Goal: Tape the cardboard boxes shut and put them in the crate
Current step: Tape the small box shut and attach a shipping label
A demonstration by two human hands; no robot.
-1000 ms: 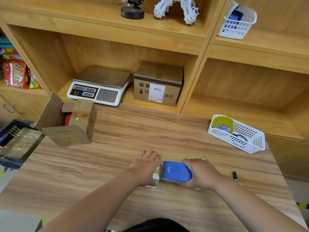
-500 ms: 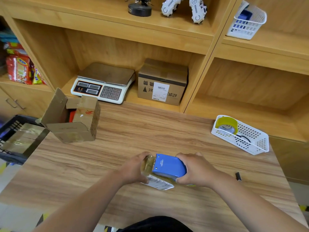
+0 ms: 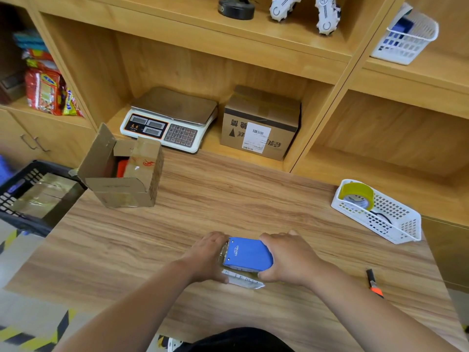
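Near the table's front edge my right hand (image 3: 286, 260) grips a blue tape dispenser (image 3: 247, 254) from its right side. The dispenser lies on a small parcel (image 3: 243, 280), of which only a white labelled edge shows. My left hand (image 3: 206, 255) holds the parcel's left end, fingers curled at the dispenser's toothed end. An open cardboard box (image 3: 121, 171) stands at the table's back left with its flaps up and something red inside. A black crate (image 3: 30, 174) sits past the table's left edge and holds a taped box (image 3: 43, 196).
A white basket (image 3: 396, 219) with a yellow tape roll (image 3: 357, 194) stands at the right. A utility knife (image 3: 374, 284) lies by my right forearm. On the shelf behind are a scale (image 3: 167, 123) and a sealed carton (image 3: 261, 123).
The dispenser has slid left across the parcel toward my left hand. The parcel's white labelled edge now shows below the dispenser. Both hands have kept their hold.
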